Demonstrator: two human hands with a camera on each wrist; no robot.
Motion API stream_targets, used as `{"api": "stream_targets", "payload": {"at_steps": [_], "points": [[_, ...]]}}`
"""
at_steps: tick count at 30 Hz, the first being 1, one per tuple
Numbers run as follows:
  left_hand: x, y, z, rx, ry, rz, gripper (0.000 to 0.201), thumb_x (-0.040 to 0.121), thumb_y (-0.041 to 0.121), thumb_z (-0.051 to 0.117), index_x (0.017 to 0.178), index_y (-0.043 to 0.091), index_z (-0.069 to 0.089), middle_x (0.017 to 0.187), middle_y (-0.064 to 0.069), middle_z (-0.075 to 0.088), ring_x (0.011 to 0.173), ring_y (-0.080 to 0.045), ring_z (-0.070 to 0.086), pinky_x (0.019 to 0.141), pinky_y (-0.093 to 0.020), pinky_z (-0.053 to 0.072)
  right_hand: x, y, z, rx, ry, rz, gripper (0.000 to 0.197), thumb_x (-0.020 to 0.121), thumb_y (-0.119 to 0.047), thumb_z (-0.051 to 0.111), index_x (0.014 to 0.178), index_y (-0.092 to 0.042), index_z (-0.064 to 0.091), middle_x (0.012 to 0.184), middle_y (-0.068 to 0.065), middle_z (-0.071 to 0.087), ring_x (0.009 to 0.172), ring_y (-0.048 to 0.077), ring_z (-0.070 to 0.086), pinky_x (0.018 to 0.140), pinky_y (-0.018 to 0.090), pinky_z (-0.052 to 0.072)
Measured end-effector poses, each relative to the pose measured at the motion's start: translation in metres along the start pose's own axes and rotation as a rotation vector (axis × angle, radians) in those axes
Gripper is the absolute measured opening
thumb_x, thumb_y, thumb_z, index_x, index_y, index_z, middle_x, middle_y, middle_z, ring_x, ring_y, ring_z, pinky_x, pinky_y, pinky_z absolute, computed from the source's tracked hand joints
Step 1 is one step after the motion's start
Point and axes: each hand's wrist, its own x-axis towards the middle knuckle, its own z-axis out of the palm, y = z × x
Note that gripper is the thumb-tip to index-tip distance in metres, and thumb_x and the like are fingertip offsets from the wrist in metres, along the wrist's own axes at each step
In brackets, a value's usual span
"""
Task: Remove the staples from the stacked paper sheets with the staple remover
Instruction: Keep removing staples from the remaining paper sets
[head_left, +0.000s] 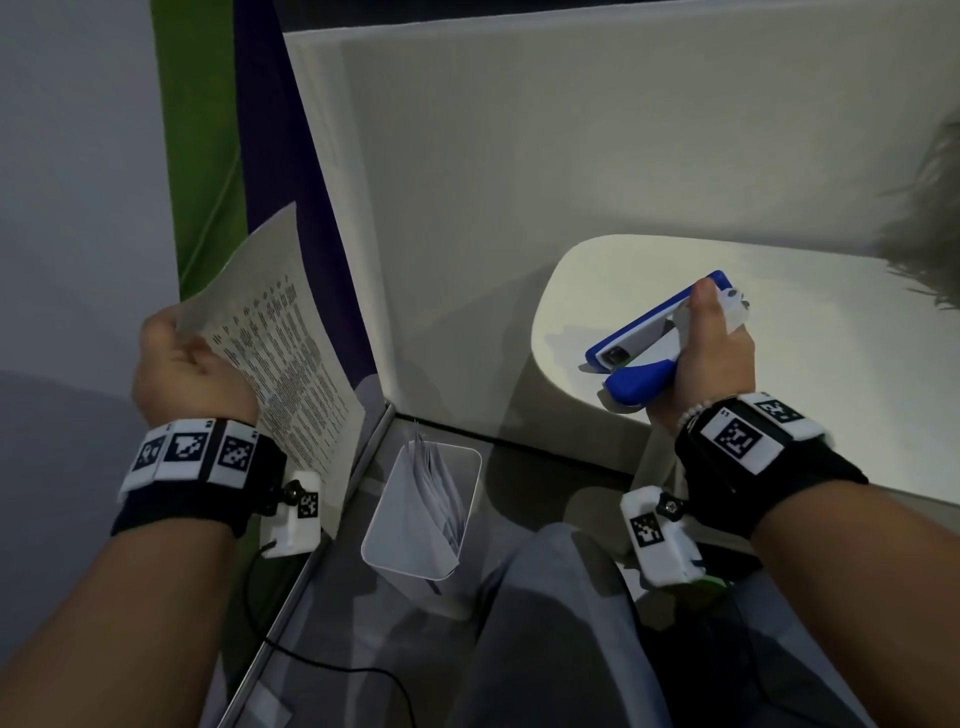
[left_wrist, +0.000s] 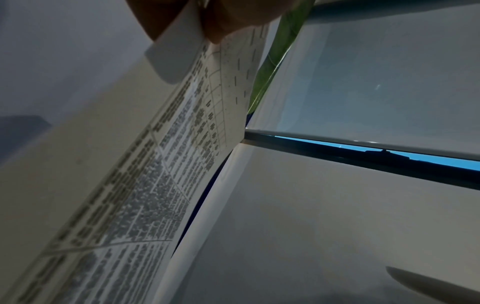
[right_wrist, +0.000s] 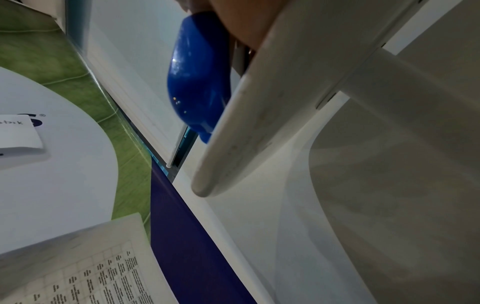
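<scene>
Because the left hand (head_left: 189, 371) at 9 o'clock pinches the printed white paper sheets (head_left: 280, 364) unsupported, the blue-and-white plastic staple remover (head_left: 652, 323) gripped by the right hand (head_left: 714, 358) may tear them.

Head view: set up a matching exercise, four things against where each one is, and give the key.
Things
1. printed sheets
2. staple remover
3. white bin
4. white table

Places
a. on the floor, with papers inside
b. gripped by the right hand
c. at the right, with a rounded corner
d. held up by the left hand

Pairs: 1-d, 2-b, 3-a, 4-c.
</scene>
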Motion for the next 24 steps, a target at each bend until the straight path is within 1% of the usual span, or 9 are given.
{"api": "stream_targets", "payload": {"at_steps": [2,4,8,12,15,18,21,23,24], "points": [[0.004,0.001,-0.002,-0.016,0.020,0.027,0.031,0.093,0.009,0.033,0.117,0.009,0.053,0.095,-0.015,0.059,0.088,-0.028,0.056,0.072,-0.027,0.038,-0.001,0.000,0.000,0.001,0.015,0.011,0.019,0.093,-0.042,0.054,0.086,-0.024,0.054,0.079,-0.004,0.057,0.075,0.016,0.060,0.085,0.042,0.054],[0.006,0.002,-0.003,-0.022,0.021,0.043,0.033,0.092,0.008,0.032,0.117,0.011,0.053,0.089,-0.010,0.055,0.081,-0.023,0.052,0.069,-0.026,0.036,-0.002,-0.001,0.001,-0.005,0.023,0.010,0.019,0.093,-0.042,0.053,0.086,-0.024,0.054,0.079,-0.004,0.057,0.074,0.015,0.060,0.085,0.042,0.054],[-0.005,-0.005,0.004,-0.044,-0.023,0.000,0.035,0.093,0.005,0.033,0.122,0.007,0.052,0.106,-0.020,0.061,0.093,-0.032,0.056,0.076,-0.028,0.040,-0.003,-0.002,0.003,-0.008,0.025,0.015,0.019,0.092,-0.042,0.055,0.088,-0.024,0.054,0.082,-0.002,0.058,0.079,0.018,0.061,0.089,0.047,0.054],[-0.035,-0.023,0.024,-0.115,-0.124,-0.071,0.034,0.094,0.005,0.035,0.121,0.012,0.055,0.114,-0.014,0.060,0.097,-0.022,0.055,0.082,-0.022,0.039,-0.004,-0.002,0.002,-0.047,0.023,-0.011,0.019,0.093,-0.042,0.054,0.085,-0.025,0.054,0.077,-0.005,0.058,0.073,0.014,0.060,0.087,0.044,0.053],[-0.059,-0.034,0.037,-0.124,-0.175,-0.204,0.031,0.097,0.011,0.036,0.122,0.015,0.053,0.120,-0.013,0.058,0.106,-0.030,0.056,0.086,-0.029,0.041,-0.004,-0.002,0.001,-0.083,0.021,-0.032,0.019,0.091,-0.045,0.054,0.083,-0.028,0.054,0.077,-0.006,0.058,0.076,0.016,0.060,0.092,0.048,0.051],[-0.075,-0.048,0.052,-0.139,-0.234,-0.485,0.034,0.098,0.013,0.038,0.129,0.021,0.047,0.122,-0.010,0.056,0.110,-0.031,0.054,0.087,-0.032,0.040,-0.004,-0.002,0.001,-0.103,0.012,-0.037,0.021,0.086,-0.050,0.054,0.083,-0.029,0.054,0.078,-0.005,0.058,0.079,0.018,0.060,0.093,0.049,0.050],[-0.084,-0.071,0.066,-0.094,-0.419,-0.768,0.037,0.093,0.014,0.049,0.130,0.018,0.048,0.121,-0.010,0.058,0.103,-0.030,0.057,0.082,-0.032,0.042,-0.002,0.000,0.001,-0.066,0.016,-0.026,0.018,0.092,-0.044,0.054,0.086,-0.027,0.053,0.079,-0.004,0.057,0.076,0.016,0.059,0.089,0.045,0.052],[-0.088,-0.086,0.073,0.090,-0.647,-0.771,0.041,0.090,0.017,0.055,0.131,0.012,0.048,0.125,-0.015,0.057,0.101,-0.032,0.057,0.077,-0.029,0.040,-0.002,0.000,0.002,-0.057,0.023,-0.023,0.018,0.093,-0.043,0.053,0.087,-0.026,0.053,0.080,-0.004,0.057,0.076,0.016,0.060,0.086,0.043,0.052],[-0.089,-0.092,0.075,0.207,-0.758,-0.701,0.043,0.089,0.016,0.055,0.131,0.010,0.048,0.125,-0.017,0.056,0.100,-0.033,0.057,0.077,-0.028,0.040,-0.002,0.000,0.002,-0.060,0.026,-0.020,0.018,0.093,-0.043,0.053,0.088,-0.026,0.053,0.080,-0.003,0.057,0.077,0.017,0.060,0.084,0.042,0.052]]}}
